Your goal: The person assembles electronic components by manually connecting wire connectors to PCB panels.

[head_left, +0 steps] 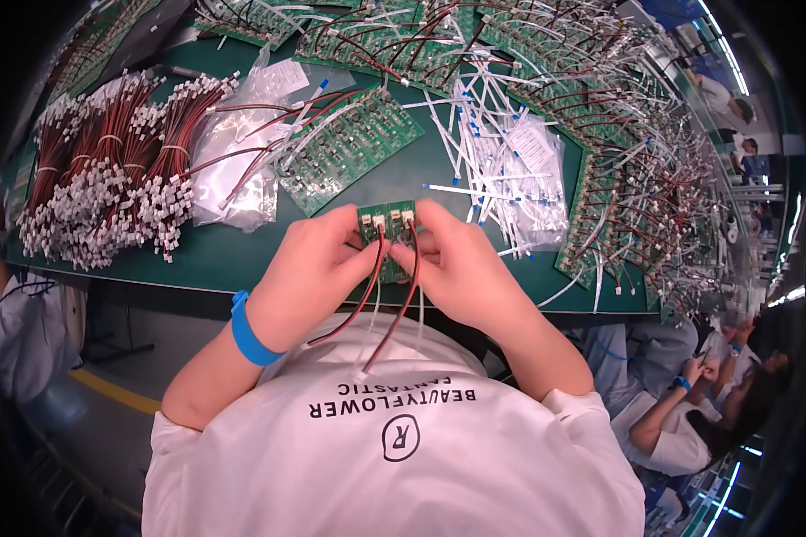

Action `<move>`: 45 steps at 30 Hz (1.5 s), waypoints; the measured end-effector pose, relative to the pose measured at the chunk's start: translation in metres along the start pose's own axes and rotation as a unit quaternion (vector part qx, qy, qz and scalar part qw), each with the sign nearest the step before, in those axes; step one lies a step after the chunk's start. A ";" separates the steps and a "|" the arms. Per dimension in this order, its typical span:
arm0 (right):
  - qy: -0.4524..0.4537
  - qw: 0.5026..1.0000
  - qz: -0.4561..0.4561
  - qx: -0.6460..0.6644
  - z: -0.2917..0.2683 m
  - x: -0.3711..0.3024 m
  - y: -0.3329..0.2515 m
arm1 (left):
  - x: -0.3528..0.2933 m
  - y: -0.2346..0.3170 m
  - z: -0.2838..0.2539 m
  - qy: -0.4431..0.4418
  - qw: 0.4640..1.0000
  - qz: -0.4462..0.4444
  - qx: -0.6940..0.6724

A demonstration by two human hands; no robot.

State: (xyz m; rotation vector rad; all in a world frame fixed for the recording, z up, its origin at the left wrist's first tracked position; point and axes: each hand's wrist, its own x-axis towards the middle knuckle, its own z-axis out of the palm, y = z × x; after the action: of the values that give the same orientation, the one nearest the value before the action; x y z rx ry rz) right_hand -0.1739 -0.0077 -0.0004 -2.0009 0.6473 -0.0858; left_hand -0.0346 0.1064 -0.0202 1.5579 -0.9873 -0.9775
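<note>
Between both hands, at the table's near edge, is a small green circuit board (388, 211) with white connectors along its far side. Dark red and black wires and thin white strips hang from it toward my shirt. My left hand (331, 251) grips the board's left side, fingers curled and thumb on its face. On the other side my right hand (448, 255) pinches the right edge, its thumb close to the left one. A blue band circles my left wrist. Beyond the hands lies a larger green circuit board panel (354, 148) with wires attached.
Bundled red-black wires (107, 170) with white plugs lie at the left, beside a clear plastic bag (237, 179). White flat cables (501, 174) with blue ends spread right of centre. Wired board panels (600, 107) cover the far and right side. A co-worker (690, 421) sits at the right.
</note>
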 end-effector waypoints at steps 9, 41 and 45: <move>0.088 0.994 0.025 -0.064 0.007 0.015 0.005 | 0.022 0.003 0.006 0.032 0.996 -0.058 0.062; 0.233 0.953 -0.087 -0.171 0.006 0.029 0.027 | 0.045 -0.014 0.018 0.046 0.994 -0.092 -0.030; 0.098 0.923 0.066 0.366 -0.008 0.016 0.004 | 0.028 -0.011 0.013 0.045 0.922 -0.124 -0.364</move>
State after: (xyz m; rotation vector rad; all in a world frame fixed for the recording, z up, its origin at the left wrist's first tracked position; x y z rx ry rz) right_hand -0.1647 -0.0230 -0.0025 -1.2296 0.7395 -0.3925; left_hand -0.0360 0.0783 -0.0358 1.0837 -0.2861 -1.2545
